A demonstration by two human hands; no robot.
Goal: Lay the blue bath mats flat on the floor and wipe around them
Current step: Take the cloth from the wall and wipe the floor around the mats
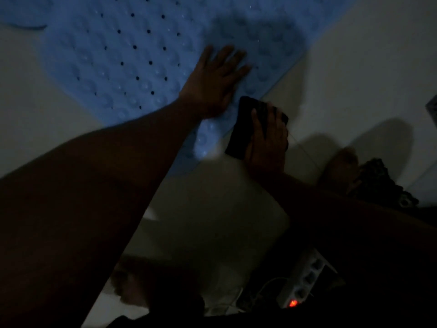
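A blue bath mat (132, 55) with bumps and small holes lies flat on the pale floor, filling the upper left and middle of the dim head view. My left hand (212, 81) presses flat on the mat near its right edge, fingers spread. Just below and to the right, my right hand (267, 138) lies on a dark cloth (241, 133) at the mat's edge, fingers stretched over it. The edge of a second blue mat (23, 13) shows at the top left corner.
The pale floor (354, 67) extends to the right of the mat. A white power strip (305, 280) with a red lit switch and cables lies at the bottom. A bare foot (338, 171) and dark patterned fabric (378, 183) sit at right.
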